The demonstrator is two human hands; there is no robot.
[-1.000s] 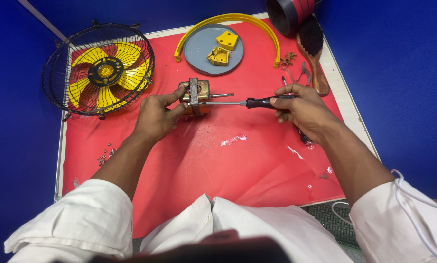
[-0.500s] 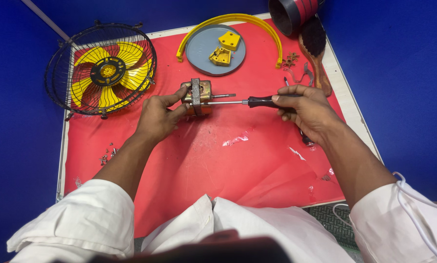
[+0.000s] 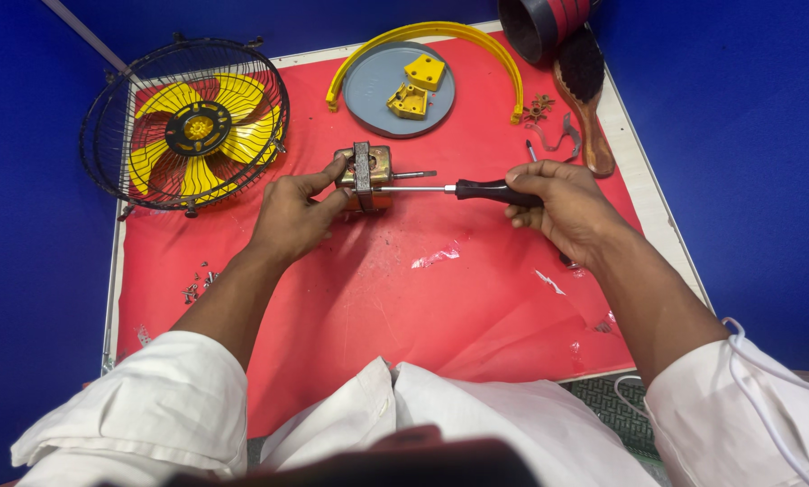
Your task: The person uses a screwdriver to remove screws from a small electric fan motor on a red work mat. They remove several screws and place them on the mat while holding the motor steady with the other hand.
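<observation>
Since the earlier frames little has shifted: both hands remain on the work, the view only slightly altered. Left hand (image 3: 292, 216) is curled around the small fan motor (image 3: 365, 173), fingers clamping it on the red mat (image 3: 377, 307). Right hand (image 3: 562, 203) is closed on the black handle of the screwdriver (image 3: 458, 189), whose long axis runs straight from right hand to left, tip meeting the motor. Beyond the left hand lies the caged yellow fan (image 3: 188, 126); beyond the motor, a grey disc (image 3: 373, 95). Nothing obstructs the shaft.

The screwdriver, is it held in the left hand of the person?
No, the right hand grips the black handle of the screwdriver, while the left hand steadies the small motor.
</observation>
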